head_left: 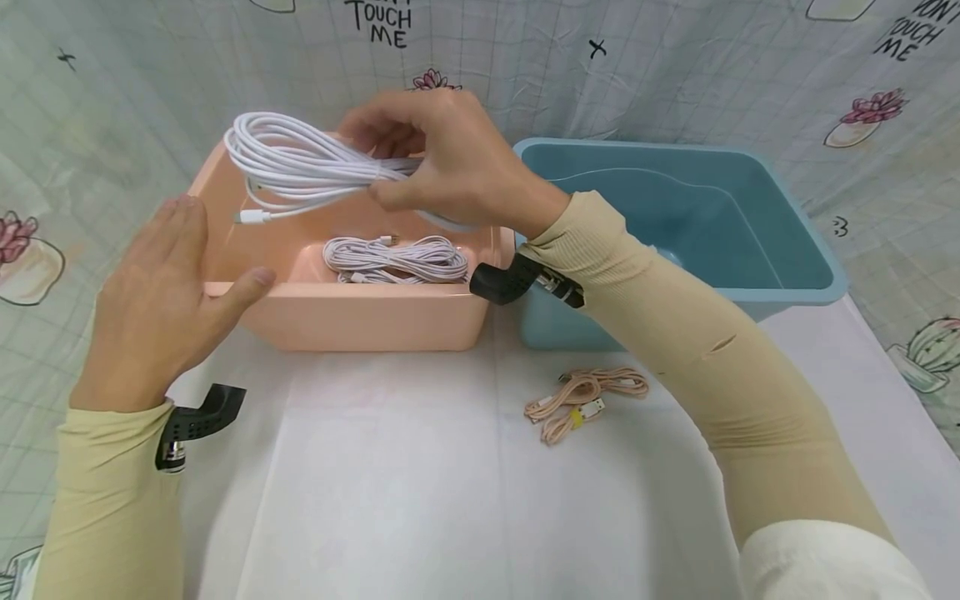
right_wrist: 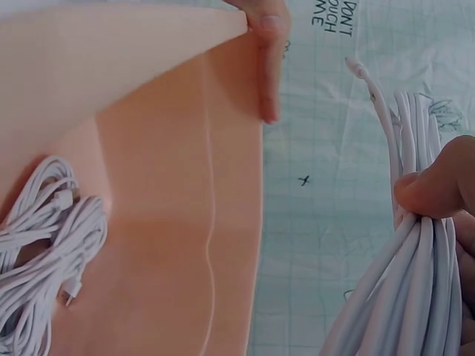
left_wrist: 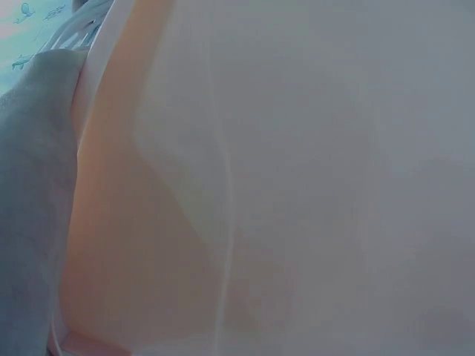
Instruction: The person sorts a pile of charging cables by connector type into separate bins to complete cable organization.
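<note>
My right hand [head_left: 465, 162] pinches a thick coiled white cable [head_left: 300, 167] above the peach bin [head_left: 375, 321]. One white plug [head_left: 253, 217] sticks out of the coil's left end. In the right wrist view the thumb presses across the strands of the white cable [right_wrist: 415, 259]. Straight fingers of my left hand [head_left: 161, 300] rest on the left rim of the peach bin, the thumb over its front corner. Inside that bin lie bundled white cables [head_left: 397, 260], also seen in the right wrist view. The left wrist view shows mostly the bin's outer wall, blurred.
To the right stands a blue bin [head_left: 780, 296], its inside partly hidden by my right forearm. Peach-coloured braided cables [head_left: 581, 400], one with a yellow tie, lie on the white tabletop [head_left: 390, 483] before the bins. A patterned cloth [head_left: 637, 75] hangs behind.
</note>
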Demonstrator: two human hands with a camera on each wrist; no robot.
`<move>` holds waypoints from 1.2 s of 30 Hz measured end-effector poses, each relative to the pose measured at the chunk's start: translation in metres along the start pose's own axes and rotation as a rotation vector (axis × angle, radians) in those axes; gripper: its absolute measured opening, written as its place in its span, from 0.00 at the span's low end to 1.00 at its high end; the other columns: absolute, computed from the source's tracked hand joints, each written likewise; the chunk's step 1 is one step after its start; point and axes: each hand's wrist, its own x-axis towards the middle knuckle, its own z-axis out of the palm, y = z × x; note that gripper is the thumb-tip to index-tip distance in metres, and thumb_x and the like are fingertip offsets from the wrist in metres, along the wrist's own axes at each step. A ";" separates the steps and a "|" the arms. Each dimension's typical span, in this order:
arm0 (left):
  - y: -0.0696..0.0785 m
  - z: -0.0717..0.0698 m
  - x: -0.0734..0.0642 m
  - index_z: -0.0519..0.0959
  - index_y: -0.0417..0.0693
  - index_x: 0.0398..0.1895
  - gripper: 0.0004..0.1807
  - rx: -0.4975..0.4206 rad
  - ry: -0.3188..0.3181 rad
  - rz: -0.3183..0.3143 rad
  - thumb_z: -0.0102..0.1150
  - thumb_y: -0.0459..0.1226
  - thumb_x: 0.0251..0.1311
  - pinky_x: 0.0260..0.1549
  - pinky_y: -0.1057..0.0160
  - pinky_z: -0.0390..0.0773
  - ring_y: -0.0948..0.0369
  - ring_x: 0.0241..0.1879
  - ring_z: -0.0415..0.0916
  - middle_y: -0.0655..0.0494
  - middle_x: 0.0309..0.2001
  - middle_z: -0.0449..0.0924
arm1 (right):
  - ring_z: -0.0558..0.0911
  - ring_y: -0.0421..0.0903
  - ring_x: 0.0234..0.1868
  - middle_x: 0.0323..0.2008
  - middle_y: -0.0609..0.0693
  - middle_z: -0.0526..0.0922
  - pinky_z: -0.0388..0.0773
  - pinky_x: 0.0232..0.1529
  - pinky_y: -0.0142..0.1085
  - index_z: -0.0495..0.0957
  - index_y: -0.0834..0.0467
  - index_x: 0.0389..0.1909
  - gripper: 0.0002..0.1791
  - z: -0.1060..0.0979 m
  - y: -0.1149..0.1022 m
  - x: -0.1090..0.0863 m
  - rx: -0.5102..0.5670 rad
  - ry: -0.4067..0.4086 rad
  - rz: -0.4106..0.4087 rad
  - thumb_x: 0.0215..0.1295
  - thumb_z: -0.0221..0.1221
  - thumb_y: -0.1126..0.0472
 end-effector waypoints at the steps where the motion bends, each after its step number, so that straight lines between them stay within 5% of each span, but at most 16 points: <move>1: 0.000 0.000 0.000 0.44 0.43 0.78 0.52 -0.001 0.002 0.001 0.48 0.65 0.62 0.75 0.39 0.47 0.43 0.78 0.44 0.48 0.79 0.44 | 0.81 0.33 0.42 0.44 0.47 0.85 0.77 0.50 0.21 0.81 0.56 0.51 0.22 0.000 -0.001 0.000 -0.001 -0.002 0.006 0.53 0.66 0.66; 36: -0.001 0.002 0.001 0.49 0.45 0.78 0.51 -0.017 0.056 0.023 0.53 0.62 0.60 0.71 0.33 0.51 0.43 0.77 0.49 0.43 0.77 0.52 | 0.79 0.36 0.48 0.49 0.47 0.82 0.75 0.55 0.22 0.80 0.53 0.54 0.23 0.012 0.021 0.033 -0.024 -0.075 0.154 0.55 0.65 0.66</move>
